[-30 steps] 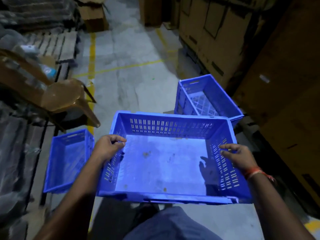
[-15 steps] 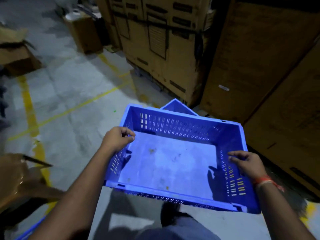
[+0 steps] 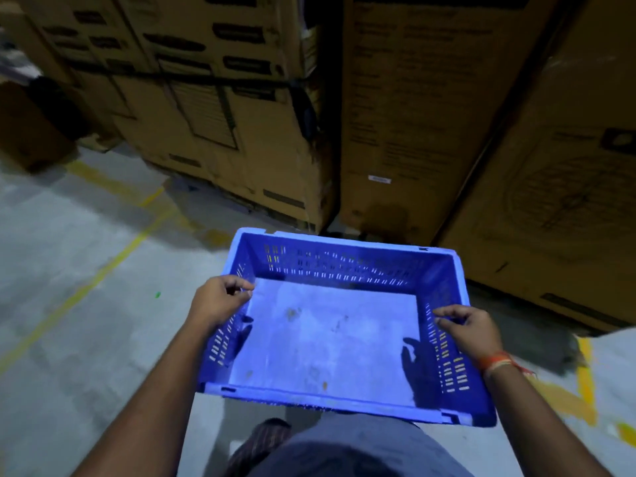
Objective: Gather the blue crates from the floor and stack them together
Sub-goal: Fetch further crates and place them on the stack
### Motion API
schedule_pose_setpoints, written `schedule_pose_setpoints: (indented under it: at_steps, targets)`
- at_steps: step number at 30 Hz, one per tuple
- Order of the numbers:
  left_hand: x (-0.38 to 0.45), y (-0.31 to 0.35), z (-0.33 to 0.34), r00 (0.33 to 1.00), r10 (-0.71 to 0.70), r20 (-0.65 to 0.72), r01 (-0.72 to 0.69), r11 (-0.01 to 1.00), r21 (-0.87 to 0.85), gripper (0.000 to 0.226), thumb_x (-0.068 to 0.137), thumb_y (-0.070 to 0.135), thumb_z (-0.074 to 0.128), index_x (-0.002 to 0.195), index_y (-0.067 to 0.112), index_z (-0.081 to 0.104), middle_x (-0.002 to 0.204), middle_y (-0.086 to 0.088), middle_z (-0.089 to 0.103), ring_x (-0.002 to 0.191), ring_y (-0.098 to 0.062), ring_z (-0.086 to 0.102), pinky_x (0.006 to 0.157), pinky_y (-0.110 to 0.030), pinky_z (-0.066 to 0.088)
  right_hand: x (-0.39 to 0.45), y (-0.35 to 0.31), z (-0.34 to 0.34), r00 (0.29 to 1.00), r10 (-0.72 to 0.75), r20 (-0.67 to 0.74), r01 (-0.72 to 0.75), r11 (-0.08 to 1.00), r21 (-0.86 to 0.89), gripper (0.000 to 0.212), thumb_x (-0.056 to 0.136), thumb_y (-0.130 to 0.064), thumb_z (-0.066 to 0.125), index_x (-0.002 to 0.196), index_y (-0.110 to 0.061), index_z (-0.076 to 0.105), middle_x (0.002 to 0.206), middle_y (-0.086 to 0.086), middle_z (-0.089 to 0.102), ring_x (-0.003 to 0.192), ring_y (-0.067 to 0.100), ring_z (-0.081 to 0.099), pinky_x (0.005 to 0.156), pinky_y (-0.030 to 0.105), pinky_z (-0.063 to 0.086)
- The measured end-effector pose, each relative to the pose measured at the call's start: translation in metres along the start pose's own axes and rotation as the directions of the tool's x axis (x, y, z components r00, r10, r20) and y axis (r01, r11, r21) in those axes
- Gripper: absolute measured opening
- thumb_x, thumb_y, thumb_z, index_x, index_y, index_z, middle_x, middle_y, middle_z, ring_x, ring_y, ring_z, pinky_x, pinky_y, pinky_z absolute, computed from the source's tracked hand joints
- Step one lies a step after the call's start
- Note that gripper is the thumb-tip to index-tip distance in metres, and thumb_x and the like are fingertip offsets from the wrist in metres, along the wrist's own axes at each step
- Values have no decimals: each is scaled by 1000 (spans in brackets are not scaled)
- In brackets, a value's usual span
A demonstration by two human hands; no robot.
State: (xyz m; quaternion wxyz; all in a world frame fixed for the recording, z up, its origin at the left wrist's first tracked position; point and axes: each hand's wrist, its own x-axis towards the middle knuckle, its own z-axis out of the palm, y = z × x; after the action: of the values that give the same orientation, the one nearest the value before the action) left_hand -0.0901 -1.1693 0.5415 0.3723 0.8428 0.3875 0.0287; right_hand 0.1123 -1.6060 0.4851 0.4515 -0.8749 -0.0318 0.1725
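Now I'm carrying the blue crate (image 3: 330, 335) off the floor at waist height, my left hand (image 3: 216, 301) and right hand (image 3: 471, 333) curling tight over its side rims, risking clipping the cardboard boxes (image 3: 241, 115) just ahead.

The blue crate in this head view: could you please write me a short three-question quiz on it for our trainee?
1. True or false: the blue crate rests on the floor.
2. Which hand grips which side wall? A) left hand on the left wall, right hand on the right wall B) both hands on the near rim C) only the right hand holds it
3. Fill in: behind the crate stand large ____ boxes.

Key:
1. False; it is held up in both hands.
2. A
3. cardboard
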Motion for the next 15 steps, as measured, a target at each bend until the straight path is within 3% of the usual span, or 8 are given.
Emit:
schedule_pose_setpoints:
  at_steps: [8, 15]
  targets:
    - [122, 9, 0, 957, 198, 210, -204, 979, 7, 15, 83, 13, 77, 77, 27, 74, 75, -8, 74, 59, -14, 57, 62, -26, 43, -7, -13, 46, 965, 156, -210, -154, 988, 23, 13, 76, -19, 77, 77, -32, 76, 72, -1, 74, 66, 20, 68, 70, 39, 55]
    - [192, 7, -13, 898, 291, 331, -309, 951, 1, 9, 83, 16, 78, 80, 25, 75, 69, 4, 71, 59, -7, 60, 59, -21, 42, -35, -43, 98, 911, 260, -319, -243, 966, 94, 17, 79, -11, 76, 81, -28, 77, 79, -3, 76, 76, 18, 71, 72, 35, 56]
